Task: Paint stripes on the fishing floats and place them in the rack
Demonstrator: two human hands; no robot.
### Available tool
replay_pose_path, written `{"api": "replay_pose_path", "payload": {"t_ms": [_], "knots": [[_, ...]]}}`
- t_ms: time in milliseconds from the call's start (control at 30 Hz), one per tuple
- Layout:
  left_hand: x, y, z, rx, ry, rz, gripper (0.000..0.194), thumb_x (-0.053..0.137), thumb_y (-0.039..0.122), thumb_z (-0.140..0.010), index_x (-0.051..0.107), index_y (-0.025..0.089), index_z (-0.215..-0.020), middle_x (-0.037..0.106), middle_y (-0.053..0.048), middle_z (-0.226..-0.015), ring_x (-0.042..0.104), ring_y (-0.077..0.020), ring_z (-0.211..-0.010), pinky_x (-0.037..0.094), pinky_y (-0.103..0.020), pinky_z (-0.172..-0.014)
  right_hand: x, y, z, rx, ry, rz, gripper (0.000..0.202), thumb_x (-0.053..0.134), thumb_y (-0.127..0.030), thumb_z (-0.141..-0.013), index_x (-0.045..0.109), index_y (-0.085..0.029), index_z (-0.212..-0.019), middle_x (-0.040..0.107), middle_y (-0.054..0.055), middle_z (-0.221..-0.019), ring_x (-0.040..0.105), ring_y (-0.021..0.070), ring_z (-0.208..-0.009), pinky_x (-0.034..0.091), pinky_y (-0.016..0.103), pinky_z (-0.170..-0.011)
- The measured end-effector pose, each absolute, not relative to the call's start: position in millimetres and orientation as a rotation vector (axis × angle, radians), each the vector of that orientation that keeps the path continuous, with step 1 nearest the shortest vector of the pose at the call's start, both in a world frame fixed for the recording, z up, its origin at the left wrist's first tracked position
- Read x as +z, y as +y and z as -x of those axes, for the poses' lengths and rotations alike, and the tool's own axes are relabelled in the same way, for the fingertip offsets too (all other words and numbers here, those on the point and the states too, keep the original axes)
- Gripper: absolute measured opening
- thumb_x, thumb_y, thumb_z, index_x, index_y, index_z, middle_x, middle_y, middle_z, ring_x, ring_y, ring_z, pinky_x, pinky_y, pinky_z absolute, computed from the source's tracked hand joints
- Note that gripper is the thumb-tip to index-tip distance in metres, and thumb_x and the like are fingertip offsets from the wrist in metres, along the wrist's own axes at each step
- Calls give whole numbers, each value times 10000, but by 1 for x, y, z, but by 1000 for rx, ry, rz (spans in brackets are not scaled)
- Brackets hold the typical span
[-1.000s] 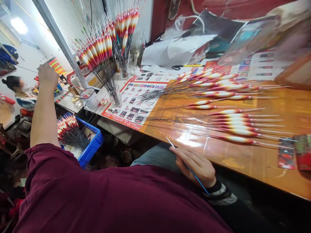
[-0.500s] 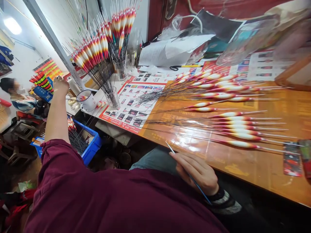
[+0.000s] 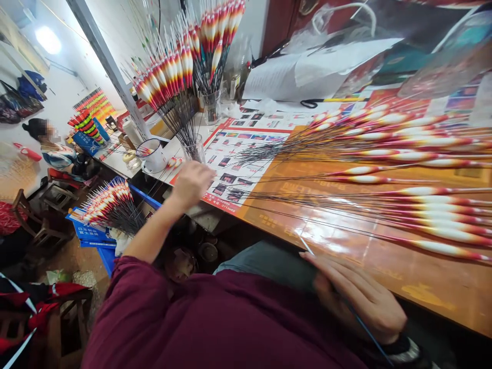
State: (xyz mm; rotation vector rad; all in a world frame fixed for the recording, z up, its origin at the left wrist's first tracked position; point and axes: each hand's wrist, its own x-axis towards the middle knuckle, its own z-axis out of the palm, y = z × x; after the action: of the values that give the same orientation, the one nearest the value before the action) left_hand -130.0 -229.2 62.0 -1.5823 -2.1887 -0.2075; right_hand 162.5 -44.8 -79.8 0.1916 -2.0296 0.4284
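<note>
Bright lamp, glare, soft motion blur

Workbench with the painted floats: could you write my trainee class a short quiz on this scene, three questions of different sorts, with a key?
1. True or false: the right hand holds a slim blue rod.
2. Which is nearest the left hand? A) the ceiling light; B) the clear glass; C) the wooden chair.
3. Fill in: the painted floats lying on the tabletop have their dark stems toward the picture's ____ side.

Key: 1 true; 2 B; 3 left.
</note>
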Motion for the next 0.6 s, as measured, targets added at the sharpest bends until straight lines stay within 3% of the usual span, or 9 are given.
{"api": "replay_pose_path", "payload": {"t_ms": [100,233,367,467,600], "knots": [[12,-187,79,-268,-2162,1826,273,528,321,-1006,713,185,-1154,700,-117,-1109,591,-241,-1081,453,-395,-991,-67,-44,-168,294,-2005,-255,781,622,46,-817,419,-194,-1532,761,98,-864,734,243,-716,632,360,-655],[-22,-136,49,-285,-2154,1926,303,589,357,-973,702,161,-1173,673,-138,-1139,590,-258,-1051,471,-377,-946,-59,-39,-184,299,-1980,-214,770,614,64,-793,454,-165,-1512,755,120,-832,726,258,-674,622,382,-599],[-29,-115,47,-306,-2163,2004,213,593,291,-966,716,148,-1065,676,-132,-1048,590,-258,-989,471,-386,-915,-60,-35,-207,233,-1962,-71,720,618,42,-789,510,-156,-1473,759,132,-863,729,253,-712,627,368,-615],[-26,-112,51,-377,-2172,2019,149,596,232,-956,713,141,-968,679,-125,-998,584,-254,-972,467,-390,-916,-63,-35,-222,233,-2003,21,657,581,-49,-855,479,-180,-1491,763,111,-939,740,244,-790,644,357,-675],[-21,-105,60,-521,-2182,1985,165,571,252,-970,705,174,-915,678,-106,-942,570,-256,-948,462,-400,-884,-69,-28,-230,273,-1969,155,519,540,-120,-901,539,-214,-1412,758,90,-1008,741,221,-890,645,350,-751]]}}
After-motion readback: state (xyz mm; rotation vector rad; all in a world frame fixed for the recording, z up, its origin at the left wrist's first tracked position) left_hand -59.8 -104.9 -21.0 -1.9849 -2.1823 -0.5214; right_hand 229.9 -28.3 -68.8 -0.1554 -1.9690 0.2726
